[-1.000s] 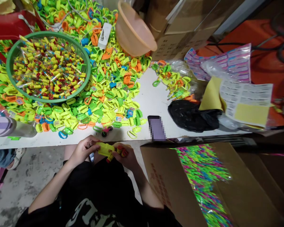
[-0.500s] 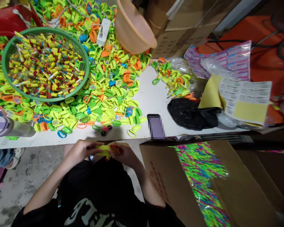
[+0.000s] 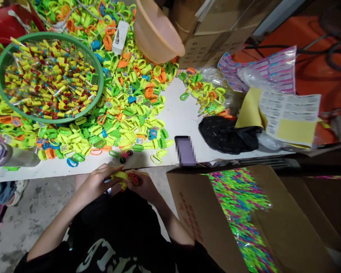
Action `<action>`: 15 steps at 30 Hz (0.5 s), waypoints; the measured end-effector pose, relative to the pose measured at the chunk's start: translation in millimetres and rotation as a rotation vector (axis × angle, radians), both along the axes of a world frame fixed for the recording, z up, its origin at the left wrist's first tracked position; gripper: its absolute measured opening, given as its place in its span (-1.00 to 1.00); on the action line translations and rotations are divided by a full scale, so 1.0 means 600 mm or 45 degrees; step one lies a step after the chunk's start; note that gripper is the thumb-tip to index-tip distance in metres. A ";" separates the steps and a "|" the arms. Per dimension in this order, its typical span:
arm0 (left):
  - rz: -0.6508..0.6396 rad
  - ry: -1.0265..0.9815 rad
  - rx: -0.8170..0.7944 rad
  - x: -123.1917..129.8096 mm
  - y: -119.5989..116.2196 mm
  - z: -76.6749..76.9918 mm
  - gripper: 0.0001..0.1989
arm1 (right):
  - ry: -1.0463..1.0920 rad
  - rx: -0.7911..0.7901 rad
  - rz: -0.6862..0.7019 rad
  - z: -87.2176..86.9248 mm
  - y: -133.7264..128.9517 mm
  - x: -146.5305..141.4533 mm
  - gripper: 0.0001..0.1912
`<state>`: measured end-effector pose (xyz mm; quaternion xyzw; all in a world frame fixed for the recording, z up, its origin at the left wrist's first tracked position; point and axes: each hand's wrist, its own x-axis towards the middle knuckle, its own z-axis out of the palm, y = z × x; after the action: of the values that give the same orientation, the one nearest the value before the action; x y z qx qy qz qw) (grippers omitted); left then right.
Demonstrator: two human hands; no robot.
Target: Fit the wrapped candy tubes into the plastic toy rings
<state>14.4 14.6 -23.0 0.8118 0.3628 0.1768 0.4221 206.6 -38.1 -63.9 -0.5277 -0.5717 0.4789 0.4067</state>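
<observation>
So the yellow toy piece (image 3: 119, 175) sits right between the two hands, over the lap and just short of the desk (image 3: 176, 102), its long axis running roughly side to side. Left hand (image 3: 98, 184) has its grip pinched on one end; right hand (image 3: 144, 185) is closed around some red-and-yellow bits (image 3: 134, 179) right up against the other end, so neither hand is really nearer. Can't tell if the right fingers pinch the yellow one too. Nothing seems wedged between the hands, but the desk edge is just beyond the knuckles. Off to the right is an open cardboard box (image 3: 187, 204). On the desk there's a tiny pink bike (image 3: 127, 155) near the edge, a phone (image 3: 186, 151) further right, then a big pile of plastic toy watches (image 3: 130, 121), with a green basket (image 3: 101, 77) on it at left and a peach basin (image 3: 159, 41) way back.
</observation>
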 end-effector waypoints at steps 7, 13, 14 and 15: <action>0.142 -0.049 -0.013 -0.006 0.000 -0.005 -0.60 | -0.027 0.079 -0.204 -0.010 -0.010 -0.016 -0.86; 0.312 -0.167 -0.250 -0.004 0.009 -0.010 -0.61 | -0.023 0.224 -0.212 -0.022 -0.015 -0.028 -0.90; 0.305 -0.202 -0.301 -0.005 0.012 -0.010 -0.62 | -0.016 0.231 -0.223 -0.023 -0.016 -0.028 -0.90; 0.300 -0.237 -0.341 -0.005 0.015 -0.009 -0.64 | -0.004 0.235 -0.228 -0.024 -0.016 -0.027 -0.91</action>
<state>11.2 23.8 -28.3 0.6805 0.4350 0.2494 0.5343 190.5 -47.7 -78.4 -0.5376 -0.5646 0.3852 0.4939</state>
